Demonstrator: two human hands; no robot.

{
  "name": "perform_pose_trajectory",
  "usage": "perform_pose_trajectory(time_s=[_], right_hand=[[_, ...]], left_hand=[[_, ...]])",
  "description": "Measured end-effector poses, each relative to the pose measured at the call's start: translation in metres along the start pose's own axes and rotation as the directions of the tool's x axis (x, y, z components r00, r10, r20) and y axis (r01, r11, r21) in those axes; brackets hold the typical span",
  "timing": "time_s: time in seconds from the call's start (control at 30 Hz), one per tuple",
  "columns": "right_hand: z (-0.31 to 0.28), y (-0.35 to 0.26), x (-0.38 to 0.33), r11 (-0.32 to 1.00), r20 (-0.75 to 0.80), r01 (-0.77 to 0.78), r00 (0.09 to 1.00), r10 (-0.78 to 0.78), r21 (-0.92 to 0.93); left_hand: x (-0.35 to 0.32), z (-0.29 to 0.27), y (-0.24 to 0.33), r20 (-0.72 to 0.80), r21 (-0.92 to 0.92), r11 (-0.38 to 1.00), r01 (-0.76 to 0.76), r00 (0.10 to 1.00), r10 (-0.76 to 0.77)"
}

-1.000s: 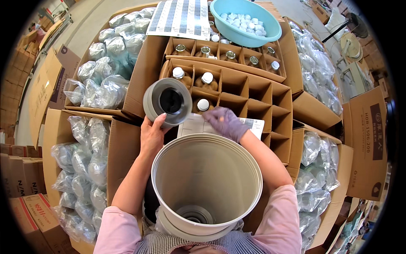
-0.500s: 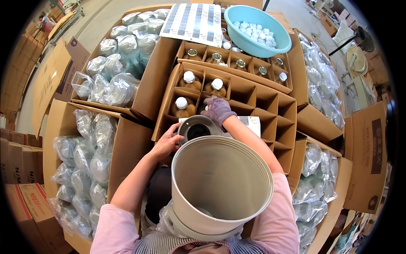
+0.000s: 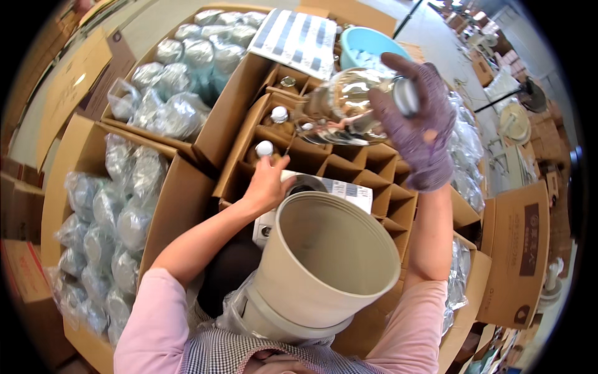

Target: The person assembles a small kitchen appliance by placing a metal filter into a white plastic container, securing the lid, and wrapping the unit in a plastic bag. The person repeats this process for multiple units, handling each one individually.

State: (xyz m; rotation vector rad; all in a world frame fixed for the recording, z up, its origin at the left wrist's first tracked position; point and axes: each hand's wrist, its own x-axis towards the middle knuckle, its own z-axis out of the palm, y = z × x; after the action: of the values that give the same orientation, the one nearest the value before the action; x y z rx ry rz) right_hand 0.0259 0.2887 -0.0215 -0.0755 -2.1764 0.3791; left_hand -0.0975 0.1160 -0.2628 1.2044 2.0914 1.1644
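Observation:
My right hand, in a purple-grey knitted glove, is closed around the neck end of a clear glass bottle. The bottle lies nearly sideways in the air above a divided carton, its white cap toward my palm. My bare left hand reaches to a white-capped bottle in a cell at the carton's left, thumb apart from the fingers. Whether the fingertips touch it is hard to tell. A second capped bottle stands behind. Below my left hand sits a grey pot, partly hidden.
A big beige bucket stands right before me. Cartons of plastic-wrapped glassware flank me on the left, with more on the right. At the back are a printed sheet and a light-blue basin of white caps.
My right hand has risen out of the divided carton to the right, bringing up a glass bottle. My left hand has gone from the grey pot's rim up to a capped bottle. The view has shifted.

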Motion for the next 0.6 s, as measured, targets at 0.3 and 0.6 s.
perform_pose_trajectory(time_s=[0.3,0.6], right_hand=[[-0.022,-0.061,-0.009,0.980,0.363,0.039,0.925,-0.109,0.195],[-0.015,-0.012,-0.041,0.394,0.209,-0.489,0.793,0.573,0.778]], left_hand=[[0.056,-0.073,0.115,0.233,-0.944,-0.209,0.255,0.965,0.124],[0.003,-0.084,0.149,0.244,-0.959,0.236,0.159,0.887,0.391]])
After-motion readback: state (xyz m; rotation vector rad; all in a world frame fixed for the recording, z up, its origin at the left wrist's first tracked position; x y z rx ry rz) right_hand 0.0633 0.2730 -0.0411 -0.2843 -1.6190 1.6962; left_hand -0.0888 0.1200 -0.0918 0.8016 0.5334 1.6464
